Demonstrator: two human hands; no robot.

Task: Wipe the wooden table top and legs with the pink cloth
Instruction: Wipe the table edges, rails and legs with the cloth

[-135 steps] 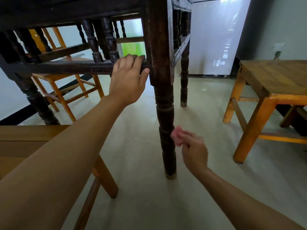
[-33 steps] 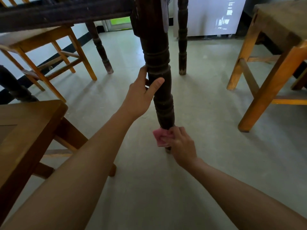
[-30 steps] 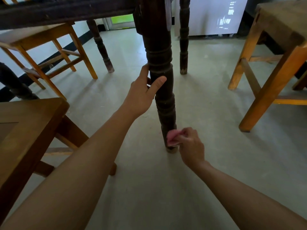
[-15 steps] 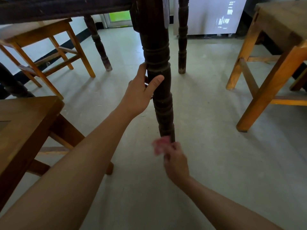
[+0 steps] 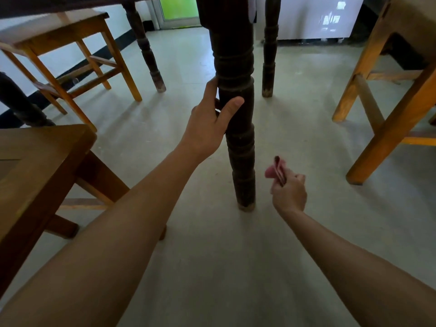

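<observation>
My left hand wraps dark turned table leg, frame centre | right hand pinches folded pink cloth beside it, apart | risk: loose pinch drops cloth.

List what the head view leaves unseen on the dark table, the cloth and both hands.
Table top: head view, cut off by the upper edge; only the dark rail shows.
Left hand fingers: head view, hidden behind the near table leg.
Pink cloth: head view, partly hidden inside the right hand; its wiping face cannot be judged.
Leftmost leg: head view, foot hidden by the brown stool.
</observation>
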